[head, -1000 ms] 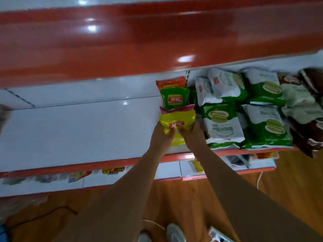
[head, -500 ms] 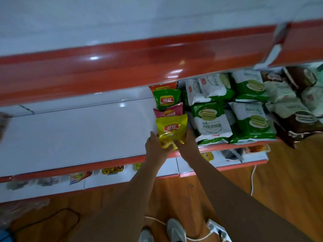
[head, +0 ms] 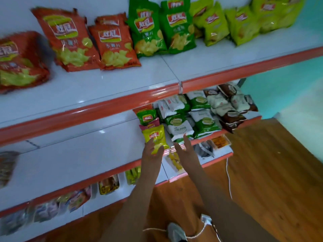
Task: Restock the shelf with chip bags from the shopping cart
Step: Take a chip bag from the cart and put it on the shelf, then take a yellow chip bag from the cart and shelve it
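Standing before a white shelf unit with orange-red front rails, over a wood-plank floor [head: 262,172].

Middle shelf [head: 78,158]: white glossy deck, bare across the 9 o'clock half. Lying on it near the front rail, slightly above frame centre: small yellow chip bag [head: 154,136], at the front of a short row. Directly behind it at 12 o'clock: pink chip bag [head: 150,124], mostly covered, then small green chip bag [head: 147,116]. At 3 o'clock of this row: green-and-white snack packs [head: 180,126], then brown-and-white packs [head: 230,116] farther toward 2 o'clock.

Left hand [head: 152,152]: fingers extended and relaxed, overlapping the lower edge of the yellow chip bag at its 6 o'clock; gripping nothing, contact not clearly readable. Right hand [head: 185,149]: fingers spread wide and straight, holding nothing, hovering at 4 o'clock of the yellow chip bag, over the shelf's front rail.

Upper shelf [head: 157,77]: carrying large orange chip bags [head: 111,42] toward 10 o'clock, dark green chip bags [head: 162,32] at 12 o'clock, lime chip bags [head: 244,20] at 1 o'clock.

Lower shelf [head: 104,203]: showing assorted small packets, blurred.

On the floor: white cord [head: 228,179] trailing at 4 o'clock; a shoe [head: 175,231] at 6 o'clock. Turquoise wall [head: 288,84] at 3 o'clock. Shopping cart not in view.
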`<state>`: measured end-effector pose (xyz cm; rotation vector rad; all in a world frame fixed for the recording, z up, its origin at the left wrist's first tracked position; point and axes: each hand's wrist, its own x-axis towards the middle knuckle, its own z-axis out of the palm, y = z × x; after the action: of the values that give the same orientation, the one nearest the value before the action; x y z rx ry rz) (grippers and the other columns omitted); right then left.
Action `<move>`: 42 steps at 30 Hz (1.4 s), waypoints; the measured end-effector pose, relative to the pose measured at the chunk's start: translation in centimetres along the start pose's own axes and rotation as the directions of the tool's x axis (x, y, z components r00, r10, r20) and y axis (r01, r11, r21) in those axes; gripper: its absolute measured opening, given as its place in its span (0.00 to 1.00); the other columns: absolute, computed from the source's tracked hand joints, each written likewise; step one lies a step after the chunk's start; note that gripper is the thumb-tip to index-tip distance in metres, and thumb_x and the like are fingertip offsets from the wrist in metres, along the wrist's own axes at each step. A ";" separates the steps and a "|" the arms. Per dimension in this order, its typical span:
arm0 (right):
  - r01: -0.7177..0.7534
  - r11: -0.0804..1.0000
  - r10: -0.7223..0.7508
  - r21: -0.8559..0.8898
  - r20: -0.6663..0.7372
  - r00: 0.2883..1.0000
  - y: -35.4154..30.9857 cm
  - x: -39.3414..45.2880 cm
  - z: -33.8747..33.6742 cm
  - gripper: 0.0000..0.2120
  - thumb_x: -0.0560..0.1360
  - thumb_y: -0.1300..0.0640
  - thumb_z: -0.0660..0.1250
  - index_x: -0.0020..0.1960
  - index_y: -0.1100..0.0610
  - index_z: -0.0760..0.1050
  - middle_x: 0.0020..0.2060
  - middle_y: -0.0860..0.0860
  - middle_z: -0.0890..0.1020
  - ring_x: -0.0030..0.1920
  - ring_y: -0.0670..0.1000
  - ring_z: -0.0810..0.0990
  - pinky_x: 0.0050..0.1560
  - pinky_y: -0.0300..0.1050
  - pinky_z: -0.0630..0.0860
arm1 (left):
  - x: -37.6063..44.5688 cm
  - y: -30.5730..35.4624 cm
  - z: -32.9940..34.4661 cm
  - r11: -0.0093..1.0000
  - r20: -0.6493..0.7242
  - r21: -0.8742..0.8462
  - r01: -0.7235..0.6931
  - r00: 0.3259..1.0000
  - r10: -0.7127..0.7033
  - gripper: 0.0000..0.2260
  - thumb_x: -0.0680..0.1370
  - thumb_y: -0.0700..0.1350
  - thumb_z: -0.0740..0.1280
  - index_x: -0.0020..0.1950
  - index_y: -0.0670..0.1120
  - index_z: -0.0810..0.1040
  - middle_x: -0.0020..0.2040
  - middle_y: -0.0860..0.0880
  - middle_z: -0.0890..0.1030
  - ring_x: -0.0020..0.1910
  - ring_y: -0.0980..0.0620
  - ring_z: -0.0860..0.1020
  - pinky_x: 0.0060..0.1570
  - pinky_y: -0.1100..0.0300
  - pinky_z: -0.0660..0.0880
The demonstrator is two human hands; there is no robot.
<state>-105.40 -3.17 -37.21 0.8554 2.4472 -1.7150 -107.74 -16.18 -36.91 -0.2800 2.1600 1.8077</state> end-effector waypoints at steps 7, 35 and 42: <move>0.054 0.957 0.029 0.285 -0.281 0.959 0.5 -13.2 -8.4 0.21 0.83 0.46 0.54 0.75 0.48 0.63 0.70 0.44 0.68 0.73 0.46 0.64 0.65 0.33 0.58 | -9.8 3.7 3.8 0.986 0.283 -0.035 -0.160 0.945 0.163 0.08 0.82 0.46 0.63 0.61 0.56 0.73 0.52 0.65 0.74 0.49 0.69 0.75 0.40 0.80 0.69; 0.336 0.885 0.325 0.322 -0.944 0.051 27.7 -61.8 -48.7 0.25 0.80 0.36 0.52 0.75 0.40 0.62 0.73 0.35 0.66 0.74 0.36 0.62 0.76 0.51 0.60 | -69.3 0.1 42.7 0.888 0.974 -0.202 -0.412 -0.179 0.138 0.17 0.79 0.63 0.60 0.68 0.68 0.70 0.65 0.67 0.75 0.64 0.69 0.73 0.60 0.66 0.69; 0.349 0.851 0.472 0.393 -0.864 -0.177 35.0 -68.6 -52.3 0.25 0.78 0.34 0.53 0.74 0.38 0.63 0.73 0.37 0.66 0.74 0.41 0.65 0.75 0.47 0.62 | -78.3 -5.3 50.7 0.895 0.921 -0.149 -0.421 -0.388 -0.030 0.19 0.78 0.65 0.60 0.68 0.67 0.70 0.66 0.66 0.75 0.64 0.70 0.72 0.65 0.62 0.70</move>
<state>-16.95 22.66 -24.19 3.6907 1.8150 -1.8858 -27.29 28.81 -21.72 1.4402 0.8900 0.7927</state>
